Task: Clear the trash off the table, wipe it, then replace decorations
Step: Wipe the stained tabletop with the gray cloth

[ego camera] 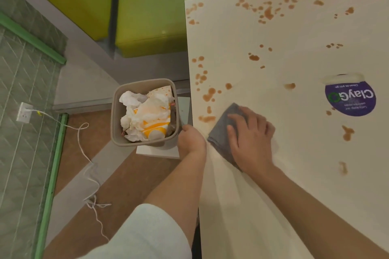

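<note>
A: Pressing flat: right hand (250, 139) is lying with fingers spread on the grey cloth (221, 132), near the table (273, 48) edge closest to the bin (145, 111).
B: Left hand (190, 136)?
A: Curling round that table edge, just beside the bin.
B: Trash?
A: Crumpled paper (145, 118) is sitting in the bin. Brown stains (208, 94) are showing across the table, around the purple sticker (350, 99).

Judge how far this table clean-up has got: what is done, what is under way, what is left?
Done: trash fills the bin; none shows on the table. Under way: the right hand presses a grey cloth near the table's edge; the left hand holds the bin's rim. Left: brown stains, then decorations, none in view.
</note>
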